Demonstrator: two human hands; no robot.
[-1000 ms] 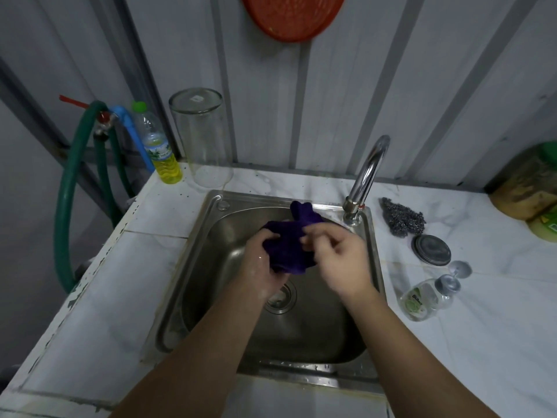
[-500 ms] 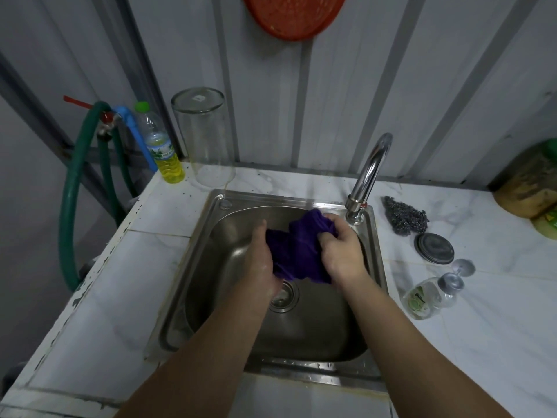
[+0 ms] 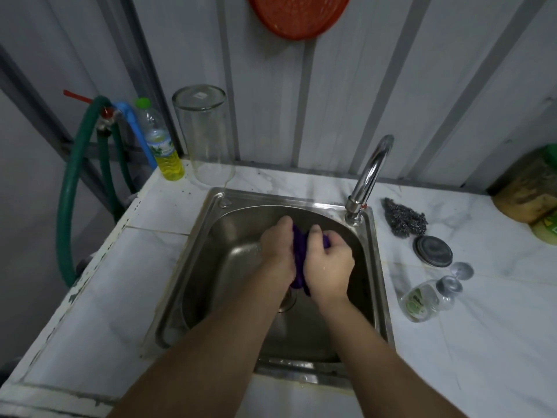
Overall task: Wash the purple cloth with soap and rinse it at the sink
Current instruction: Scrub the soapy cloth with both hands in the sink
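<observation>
Over the steel sink (image 3: 193, 303), the left hand (image 3: 278, 251) presses its palm against the purple cloth (image 3: 299, 251), which is bunched between both hands above the drain, while the right hand (image 3: 328, 267) is clenched around the cloth's other side.

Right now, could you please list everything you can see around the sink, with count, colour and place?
cloth: one, purple, bunched between both hands over the basin
sink: one, steel, set in the counter
tap: one, chrome, back right of the sink
counter: one, white marble look
glass jar: one, clear, upside down, back left
bottle: one, yellow liquid, green cap, left of the jar
hose: one, green, far left
scourer: one, grey, right of the tap
lid: one, dark, round, near the scourer
soap bottle: one, clear, lying on its side, right
basket: one, red, on the wall
left hand: on the cloth
right hand: on the cloth
</observation>
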